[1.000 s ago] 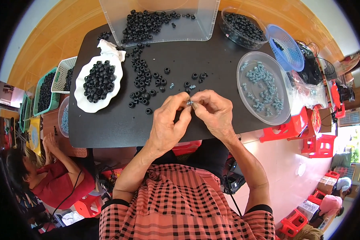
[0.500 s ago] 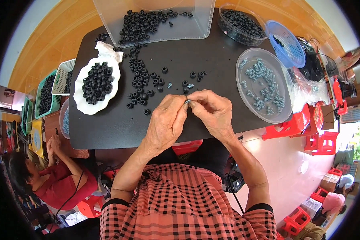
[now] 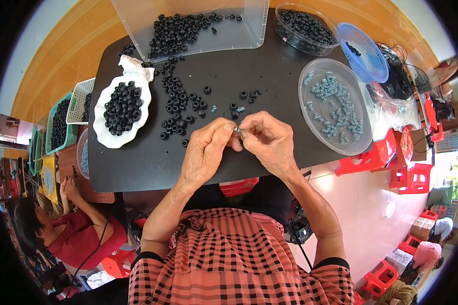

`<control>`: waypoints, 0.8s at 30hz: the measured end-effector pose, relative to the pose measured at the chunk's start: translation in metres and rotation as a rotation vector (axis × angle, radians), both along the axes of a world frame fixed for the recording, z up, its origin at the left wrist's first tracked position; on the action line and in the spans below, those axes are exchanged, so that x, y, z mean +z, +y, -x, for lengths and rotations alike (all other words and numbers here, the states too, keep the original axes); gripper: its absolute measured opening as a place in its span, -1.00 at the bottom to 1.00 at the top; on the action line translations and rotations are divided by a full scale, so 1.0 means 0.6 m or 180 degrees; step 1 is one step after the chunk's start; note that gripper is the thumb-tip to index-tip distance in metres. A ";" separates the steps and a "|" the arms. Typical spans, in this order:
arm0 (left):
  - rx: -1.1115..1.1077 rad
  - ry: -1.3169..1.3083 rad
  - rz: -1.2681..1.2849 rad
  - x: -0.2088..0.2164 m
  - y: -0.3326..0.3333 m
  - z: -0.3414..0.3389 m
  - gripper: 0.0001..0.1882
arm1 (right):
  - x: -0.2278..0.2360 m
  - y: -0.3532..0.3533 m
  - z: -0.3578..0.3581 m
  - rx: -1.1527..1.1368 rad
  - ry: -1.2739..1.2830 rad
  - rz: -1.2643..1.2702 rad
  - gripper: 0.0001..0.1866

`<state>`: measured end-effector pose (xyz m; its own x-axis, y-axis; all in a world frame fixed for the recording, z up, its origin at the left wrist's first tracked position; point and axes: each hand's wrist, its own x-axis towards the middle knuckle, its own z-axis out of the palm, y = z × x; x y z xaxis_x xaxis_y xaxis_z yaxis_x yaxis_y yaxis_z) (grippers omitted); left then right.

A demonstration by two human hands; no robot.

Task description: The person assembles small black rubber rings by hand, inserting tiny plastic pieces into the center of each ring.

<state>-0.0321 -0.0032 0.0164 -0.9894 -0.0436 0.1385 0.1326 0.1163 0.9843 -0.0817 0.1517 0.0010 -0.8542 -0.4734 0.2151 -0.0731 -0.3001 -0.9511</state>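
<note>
On my head view, the left hand [image 3: 204, 147] and right hand [image 3: 268, 143] meet at the fingertips, pinching what looks like a small blue-grey coil spring [image 3: 237, 130] over the dark table [image 3: 132, 165]. An uneven squeeze could flick it among the loose black ring-shaped parts [image 3: 175, 122].

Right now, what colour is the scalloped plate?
The plate is white, shown best in the head view.

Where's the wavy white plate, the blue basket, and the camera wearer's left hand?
Wavy white plate [image 3: 114, 142]: head view, on its lower rim.
Blue basket [image 3: 367, 61]: head view, on its bare inside.
Wearer's left hand [image 3: 205, 146]: head view, on its back.
</note>
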 end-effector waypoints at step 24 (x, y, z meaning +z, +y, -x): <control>-0.0061 0.0222 0.0636 0.009 0.004 0.001 -0.90 | 0.000 0.003 0.000 -0.0162 0.0105 -0.0012 -0.84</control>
